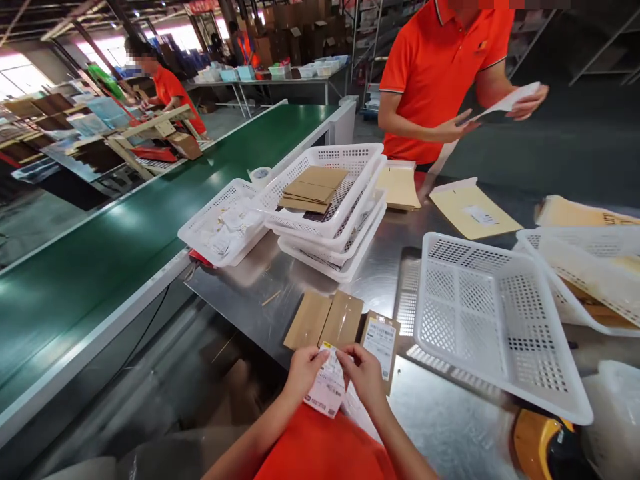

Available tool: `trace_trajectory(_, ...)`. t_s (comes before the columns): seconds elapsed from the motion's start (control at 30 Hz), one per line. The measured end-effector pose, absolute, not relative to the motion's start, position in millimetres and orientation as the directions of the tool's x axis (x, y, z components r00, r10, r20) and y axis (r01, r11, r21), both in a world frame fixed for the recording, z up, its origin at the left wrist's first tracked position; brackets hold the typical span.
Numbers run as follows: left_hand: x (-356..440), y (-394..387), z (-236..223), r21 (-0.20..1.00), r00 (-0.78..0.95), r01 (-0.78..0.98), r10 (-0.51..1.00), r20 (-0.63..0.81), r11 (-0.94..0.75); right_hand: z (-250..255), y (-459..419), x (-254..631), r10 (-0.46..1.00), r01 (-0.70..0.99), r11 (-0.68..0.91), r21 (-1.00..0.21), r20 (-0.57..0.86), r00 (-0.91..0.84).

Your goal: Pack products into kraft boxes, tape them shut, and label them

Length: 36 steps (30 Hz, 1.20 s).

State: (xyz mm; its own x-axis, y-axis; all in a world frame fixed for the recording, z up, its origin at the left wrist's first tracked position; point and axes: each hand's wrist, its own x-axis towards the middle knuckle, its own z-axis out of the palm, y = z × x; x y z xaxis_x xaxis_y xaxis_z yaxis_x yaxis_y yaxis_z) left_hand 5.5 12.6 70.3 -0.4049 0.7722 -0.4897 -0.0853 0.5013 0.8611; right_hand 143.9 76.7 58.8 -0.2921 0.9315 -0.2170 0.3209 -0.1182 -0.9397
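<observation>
Two long surfaces fill the scene: the green conveyor belt (150, 220) running up the left side, and the steel worktop (390, 267) I stand at, its left edge meeting the belt's white rail. Across the far edge of the worktop a co-worker in an orange shirt (440, 73) holds a white sheet (510, 101) in both hands. Near the right edge sits a large empty white basket (495, 320), tilted, with another white basket (585, 273) beside it, partly overlapping. A stack of white baskets (330, 220) stands toward the far left corner; the top one carries folded brown cardboard pieces (313, 189). A lower basket (223, 223) at the left edge holds small white packets. A yellow envelope (473, 210) lies flat near the far edge. Just past my hands, at the near edge, lie two flat brown cardboard sleeves (325, 320) side by side, and a labelled brown packet (381, 341) touching them on the right. My left hand (303, 370) and right hand (365, 375) both pinch the top of a small white printed label (327, 387), fingers closed on it, held above the near edge of the worktop.
</observation>
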Motion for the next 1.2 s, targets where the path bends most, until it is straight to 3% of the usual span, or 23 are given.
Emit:
trace_trajectory(0.1,7.9,17.3,52.3,0.830,-0.410,-0.150,0.730,-0.547,0.538,36.9,120.0,137.7,0.962,0.423,-0.013,-0.906,-0.127,-0.241)
trace_trajectory(0.3,11.5,-0.8,24.5,0.727,-0.300,-0.315,0.663,-0.686,0.610,0.5,200.6,119.5,0.997,0.616,-0.002,-0.787,-0.053,-0.064)
trace_trajectory(0.57,11.8,-36.9,18.6,0.623,-0.146,-0.324,0.613,-0.776,0.712,-16.6,195.9,113.3,0.990,0.753,0.117,-0.648,0.017,-0.139)
trace_trajectory(0.67,5.9,-55.2,31.3,0.682,-0.090,-0.195,0.679,-0.728,0.705,-16.4,195.9,114.3,0.986,0.794,0.154,-0.588,0.036,-0.164)
trace_trajectory(0.8,-8.5,-74.9,53.2,0.842,-0.171,0.051,0.835,-0.523,0.537,-13.5,182.1,107.1,0.962,0.812,0.266,-0.520,0.087,-0.260)
trace_trajectory(1.0,-26.6,-73.2,73.1,0.863,-0.353,0.084,0.825,-0.441,0.498,-22.6,135.5,91.5,0.780,0.730,0.610,-0.308,0.066,-0.623)
trace_trajectory(1.1,-31.4,-65.1,76.0,0.869,-0.350,0.099,0.834,-0.426,0.485,-18.9,134.6,92.7,0.782,0.727,0.577,-0.371,-0.006,-0.624)
trace_trajectory(1.2,-34.9,-59.5,76.6,0.881,-0.334,0.116,0.854,-0.400,0.458,-1.4,141.1,96.4,0.838,0.612,0.349,-0.709,-0.056,-0.542)
